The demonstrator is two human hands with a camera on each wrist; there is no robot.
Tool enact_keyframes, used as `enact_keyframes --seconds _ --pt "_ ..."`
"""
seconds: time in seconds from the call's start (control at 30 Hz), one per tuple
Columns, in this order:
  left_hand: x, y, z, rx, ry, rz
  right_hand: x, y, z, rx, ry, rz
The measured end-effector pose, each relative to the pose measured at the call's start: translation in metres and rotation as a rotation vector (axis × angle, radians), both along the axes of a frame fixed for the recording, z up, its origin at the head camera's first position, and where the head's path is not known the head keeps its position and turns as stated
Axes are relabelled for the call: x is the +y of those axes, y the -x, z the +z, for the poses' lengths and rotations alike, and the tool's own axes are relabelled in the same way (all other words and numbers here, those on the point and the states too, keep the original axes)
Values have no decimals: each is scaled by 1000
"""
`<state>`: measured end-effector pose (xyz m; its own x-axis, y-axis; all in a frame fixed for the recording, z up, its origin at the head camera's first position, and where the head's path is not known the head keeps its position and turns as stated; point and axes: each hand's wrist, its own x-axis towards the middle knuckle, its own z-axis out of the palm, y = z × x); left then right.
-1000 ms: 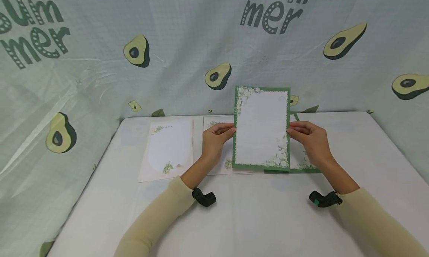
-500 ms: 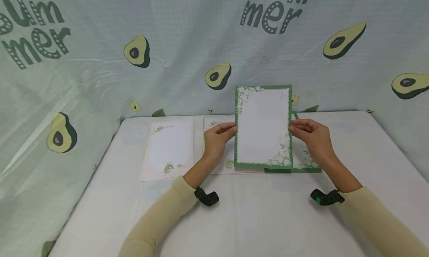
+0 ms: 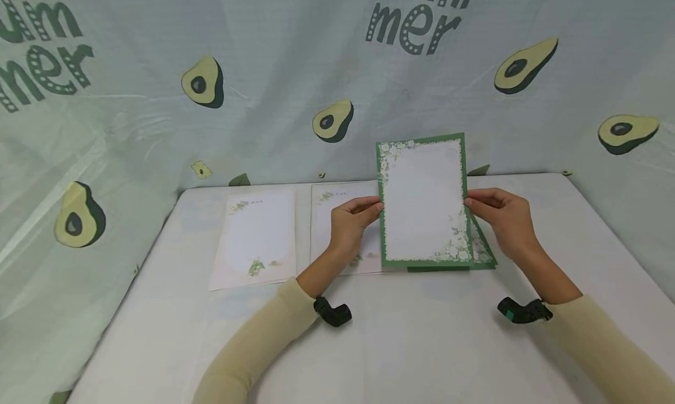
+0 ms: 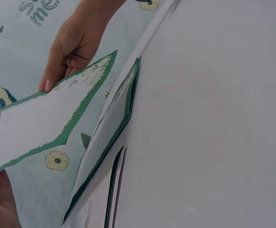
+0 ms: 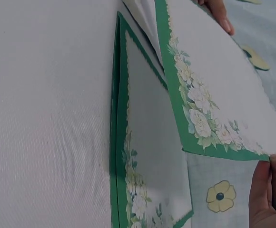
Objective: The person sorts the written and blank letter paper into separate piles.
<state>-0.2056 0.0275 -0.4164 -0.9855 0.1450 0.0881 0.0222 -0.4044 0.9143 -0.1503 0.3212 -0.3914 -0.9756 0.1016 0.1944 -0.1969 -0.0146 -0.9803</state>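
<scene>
A green-bordered sheet of paper (image 3: pixel 422 199) with white flowers in two corners is held up above the table, turned toward the head camera. My left hand (image 3: pixel 349 227) pinches its left edge between thumb and fingers. On the opposite edge, my right hand (image 3: pixel 505 223) pinches it the same way; the right wrist view shows those fingers (image 5: pixel 261 185) at the green border. Below and partly hidden behind it lies a stack of similar green-bordered sheets (image 5: pixel 152 109). Left of that stack, pale flower-printed sheets (image 3: pixel 345 257) lie partly covered by my left hand and the raised sheet.
Another pale sheet (image 3: pixel 258 234) with small green prints lies at the left on the white-covered table (image 3: pixel 422 339). A cloth backdrop (image 3: pixel 263 129) printed with avocados hangs behind the table's far edge.
Both hands have moved a little to the right with the green-bordered sheet, which now leans slightly, its upper right corner higher. It covers more of the stack behind. The head view has shifted slightly.
</scene>
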Motion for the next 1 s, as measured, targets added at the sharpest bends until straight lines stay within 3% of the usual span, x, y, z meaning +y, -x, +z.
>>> enact_keyframes --seconds 0.5,0.83,1.0 --pt "21 -3 -12 -32 72 -25 27 0 10 -120 -99 3" --pt "33 -2 -17 -41 72 -20 35 1 6 -154 -245 -58" --pt "39 1 -17 -52 119 -25 43 5 4 -159 -238 -39"
